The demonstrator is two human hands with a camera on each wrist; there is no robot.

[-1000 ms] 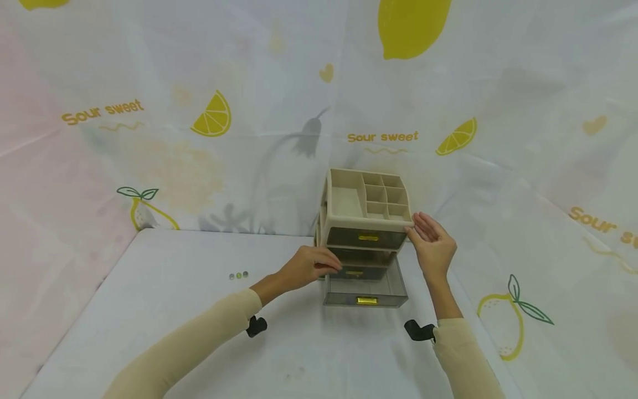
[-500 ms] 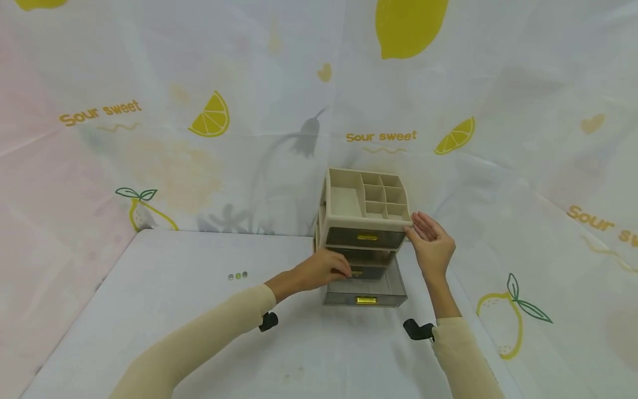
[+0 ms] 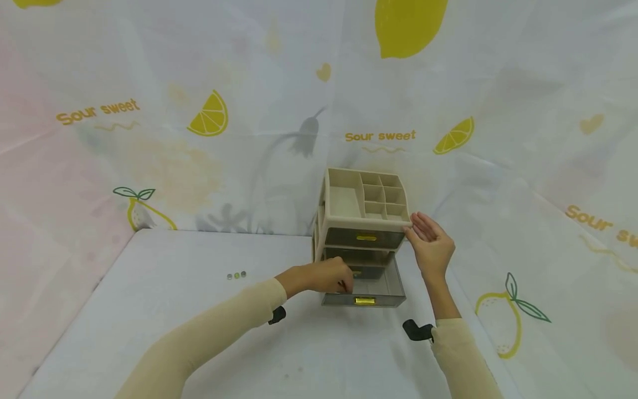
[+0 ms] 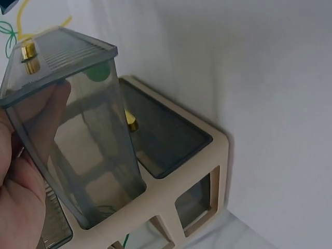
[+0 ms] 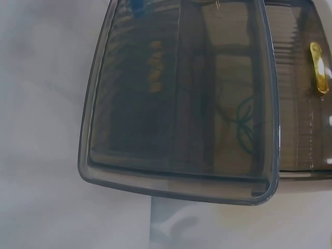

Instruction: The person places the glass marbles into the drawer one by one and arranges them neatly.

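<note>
Head cam: flat, diffuse light, a bit dim and greyish. Faint soft shadows on the table (image 3: 174, 266) below the open drawer (image 3: 386, 301). Wide-angle stretch toward the edges. Small discs (image 3: 236, 275) too tiny to resolve. Left wrist: darker, soft shading across the white surface (image 4: 280, 129). Right wrist: hazy, low contrast, slightly soft; gold handle (image 5: 319, 68) catches a highlight.

It's a draped-off corner here, home or studio I can't tell: lemon-printed sheeting (image 3: 279, 66) rises behind the white table (image 3: 124, 316) and along both its sides.
</note>
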